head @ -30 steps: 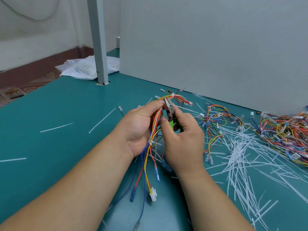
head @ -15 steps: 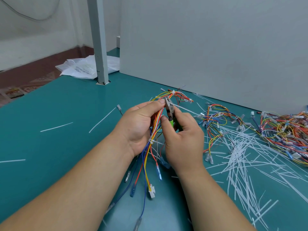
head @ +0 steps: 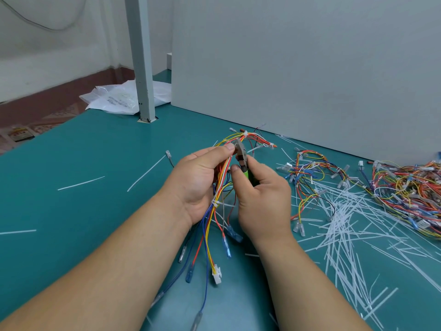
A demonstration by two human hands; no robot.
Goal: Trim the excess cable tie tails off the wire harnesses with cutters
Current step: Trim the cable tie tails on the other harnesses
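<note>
My left hand [head: 195, 180] grips a wire harness [head: 216, 211] of red, yellow, blue and white wires, thumb pressed on the bundle near its upper end. A white cable tie [head: 215, 203] binds the bundle below my palm; another tie [head: 245, 133] sits at the far fan of wires. My right hand [head: 262, 199] holds small cutters [head: 242, 154] with green handles; their grey jaws point up beside my left thumb, close to the wires. The harness ends dangle toward me with blue terminals and a white connector [head: 216, 274].
Cut white tie tails [head: 346, 225] litter the teal table [head: 71, 211] on the right. Another harness [head: 310, 168] lies past my right hand, and a pile of harnesses [head: 410, 187] sits far right. A grey panel [head: 310, 68], a post [head: 142, 68] and a plastic bag [head: 114, 99] stand behind.
The harness has shifted slightly upward in my left hand and its dangling ends swung a little. The cutters stay by my left thumb.
</note>
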